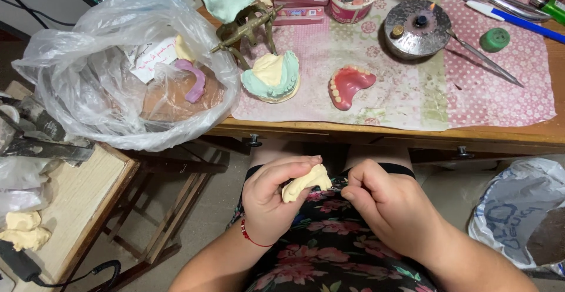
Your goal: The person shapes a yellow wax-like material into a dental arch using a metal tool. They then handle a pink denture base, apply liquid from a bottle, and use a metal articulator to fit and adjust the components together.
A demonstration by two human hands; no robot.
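Note:
My left hand (272,201) holds a pale yellow plaster dental cast (306,183) over my lap, fingers curled around it. My right hand (385,201) is closed right beside it, its fingertips pinched at the cast's right edge; whether it holds a small tool is hidden. On the wooden table (376,132) above lie a pink wax denture with teeth (348,85) and a mint-green and cream mould (272,77) under a brass articulator (250,27).
A clear plastic bag (126,68) with papers and a purple piece sits at the table's left end. A metal burner (418,28), metal tools (485,59), a blue pen (518,21) and a green cap (495,39) lie on the pink cloth. Plaster lumps (23,230) rest on a side stand.

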